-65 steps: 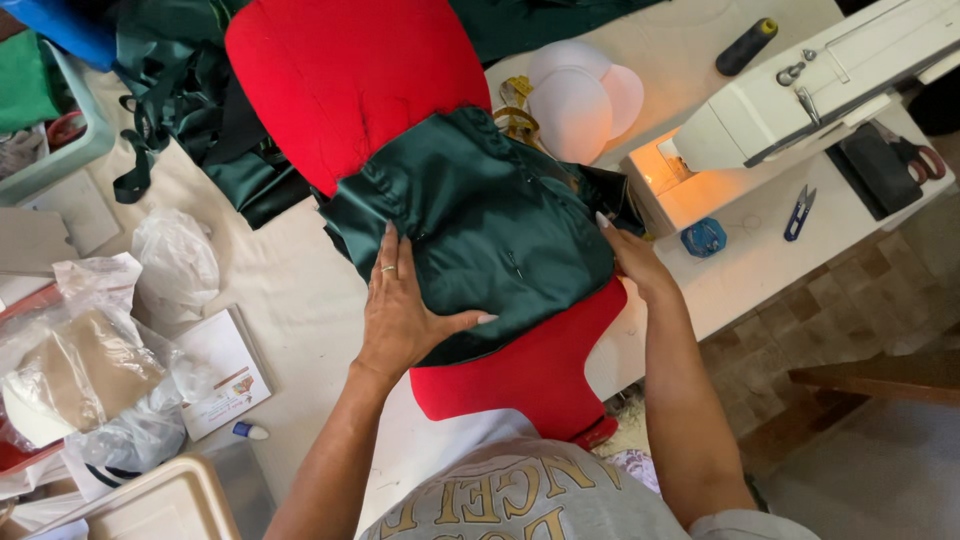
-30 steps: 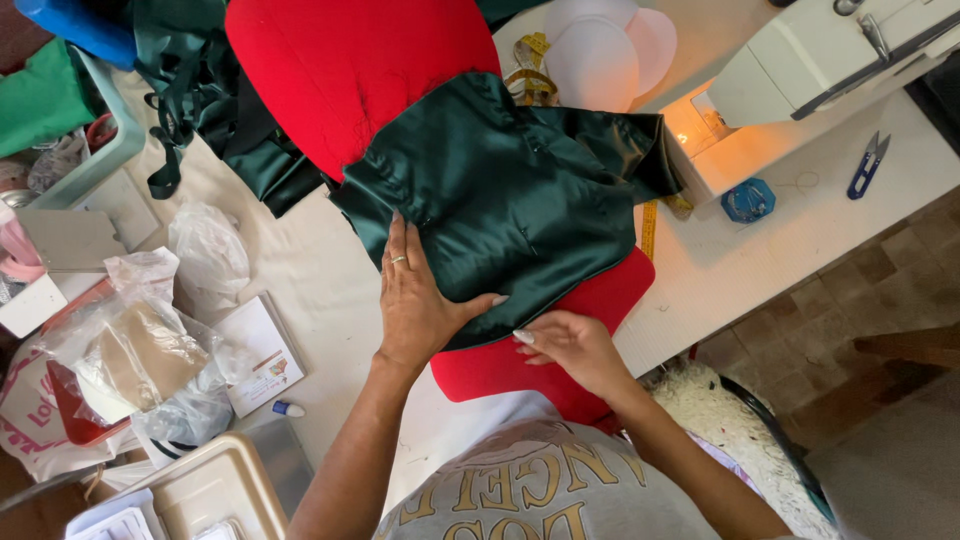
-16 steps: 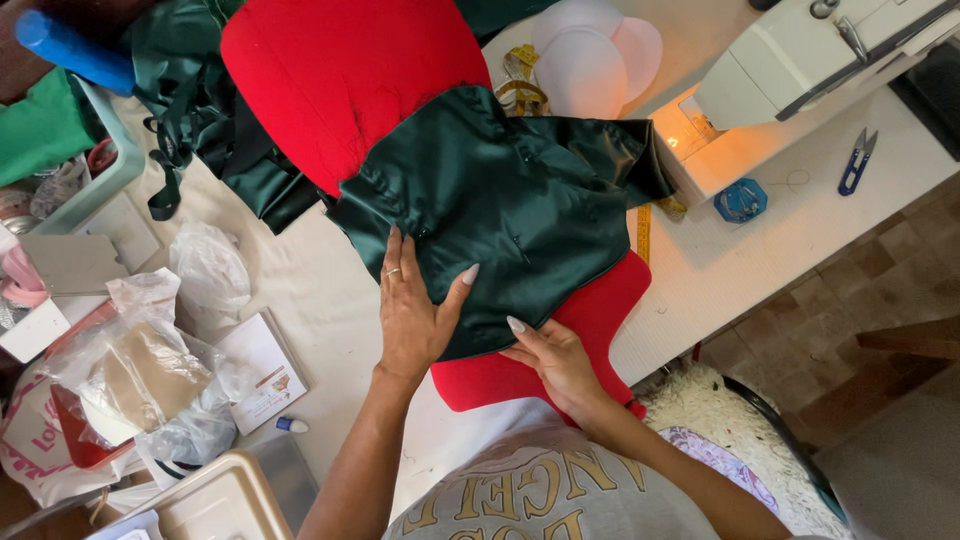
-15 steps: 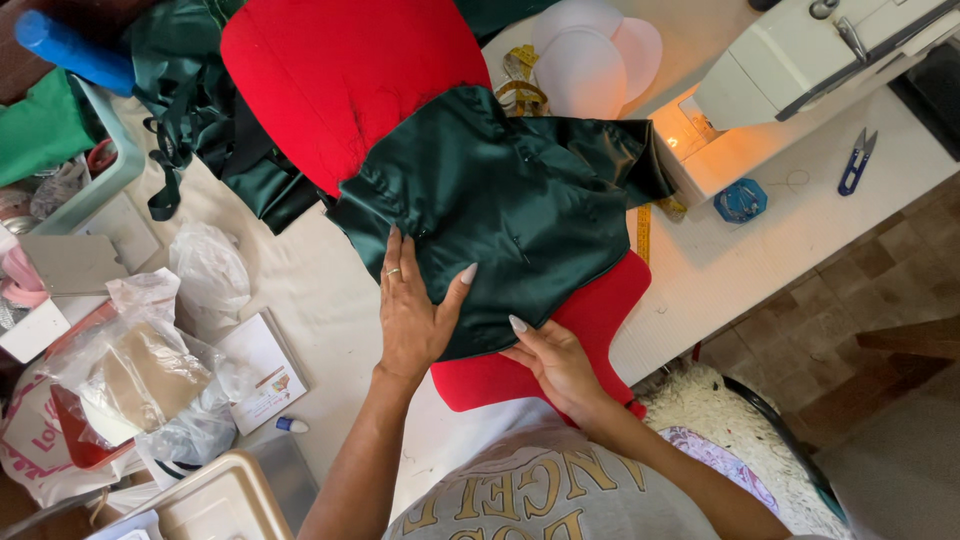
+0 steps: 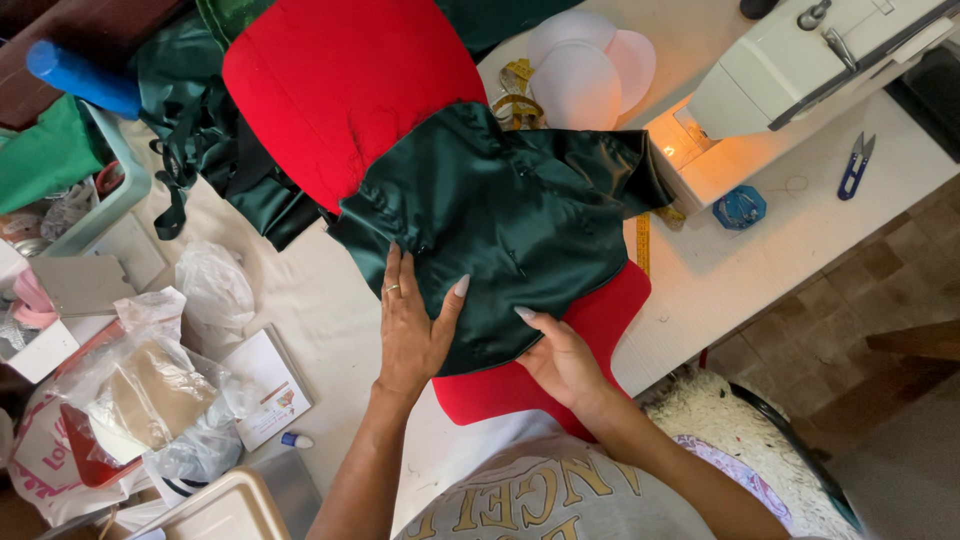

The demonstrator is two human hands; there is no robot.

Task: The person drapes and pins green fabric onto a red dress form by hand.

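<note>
The white table (image 5: 800,250) carries a sewing machine (image 5: 800,60) at its far right corner, blue thread snips (image 5: 853,165) near the right edge, red fabric (image 5: 340,90) mid-table under dark green satin (image 5: 520,210), and plastic bags (image 5: 170,390) towards the left edge.

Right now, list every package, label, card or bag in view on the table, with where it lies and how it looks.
Clear plastic bag: left of the left hand, crumpled, tan contents.
Crumpled clear bag: just above it, nearly empty.
White card: beside the bags, rectangular, small print with an orange mark.
White bag with pink lettering: bottom left corner, partly hidden.
</note>
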